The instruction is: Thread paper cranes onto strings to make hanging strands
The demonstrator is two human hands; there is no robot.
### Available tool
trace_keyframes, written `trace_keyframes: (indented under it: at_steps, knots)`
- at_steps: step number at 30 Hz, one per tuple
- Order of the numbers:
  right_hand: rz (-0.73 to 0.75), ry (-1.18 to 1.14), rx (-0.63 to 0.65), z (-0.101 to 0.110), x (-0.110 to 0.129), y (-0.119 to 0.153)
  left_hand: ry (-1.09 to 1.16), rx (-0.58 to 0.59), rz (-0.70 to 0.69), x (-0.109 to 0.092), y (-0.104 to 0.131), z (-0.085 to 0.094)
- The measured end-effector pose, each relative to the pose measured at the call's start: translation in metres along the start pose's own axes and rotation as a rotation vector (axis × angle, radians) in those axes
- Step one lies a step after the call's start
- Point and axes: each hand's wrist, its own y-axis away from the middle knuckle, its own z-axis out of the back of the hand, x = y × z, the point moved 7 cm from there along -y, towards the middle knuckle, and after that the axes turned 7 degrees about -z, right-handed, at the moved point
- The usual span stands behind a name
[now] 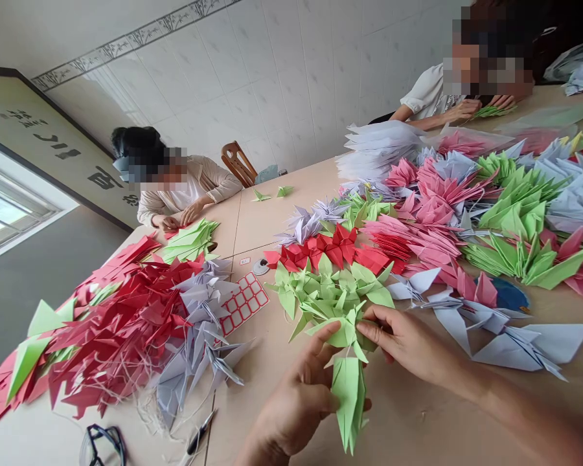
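Note:
Both my hands are on green folded paper cranes near the front of the table. My left hand [304, 395] is closed around a green paper crane [348, 391] that hangs lowest, its long points facing down. With thumb and fingers, my right hand [393, 333] pinches the green paper crane [342, 327] just above it. Behind them lies a cluster of more green cranes [328, 285], and a thin thread shows at its left side. White paper cranes [505, 330] lie just right of my right hand.
Red cranes [126, 323] with loose threads heap at left beside pale cranes [199, 336]. Glasses [102, 445], a pen [201, 430] and a red-gridded sticker sheet [245, 303] lie nearer. Pink cranes [434, 200] and a white stack [372, 152] fill the right. Two people [189, 181] [437, 97] sit opposite.

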Motion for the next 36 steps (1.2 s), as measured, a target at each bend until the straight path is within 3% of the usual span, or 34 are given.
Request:
trace_keyframes:
  at_steps: [7, 14, 17, 19, 22, 24, 26, 31, 36]
  knots:
    - [0.048, 0.059, -0.097, 0.011, 0.003, 0.000, 0.117, -0.002, 0.002, -0.008, 0.000, -0.004]
    - [0.071, 0.154, -0.143, 0.011, 0.007, 0.004, 0.021, -0.238, -0.049, -0.009, -0.002, 0.009]
    - [0.094, 0.183, -0.180, 0.011, 0.009, 0.007, -0.029, -0.281, -0.123, -0.010, -0.003, 0.014]
    - [0.194, 0.197, -0.297, 0.018, 0.015, 0.012, -0.078, -0.290, -0.165, -0.010, -0.004, 0.016]
    - [0.476, 0.190, -0.472, 0.025, 0.031, 0.031, -0.216, -0.328, -0.193, -0.011, -0.004, 0.020]
    - [0.640, 0.212, -0.450, 0.020, 0.041, 0.042, -0.374, -0.341, -0.228, -0.014, -0.004, 0.019]
    - [0.712, 0.281, -0.373, 0.010, 0.046, 0.046, -0.522, -0.321, -0.282, -0.019, -0.004, 0.013]
    - [0.655, 0.278, -0.262, -0.003, 0.047, 0.041, -0.587, -0.253, -0.291, -0.020, -0.003, 0.004]
    - [0.447, 0.146, -0.245, 0.004, 0.037, 0.029, -0.465, -0.275, -0.205, -0.014, 0.001, 0.010]
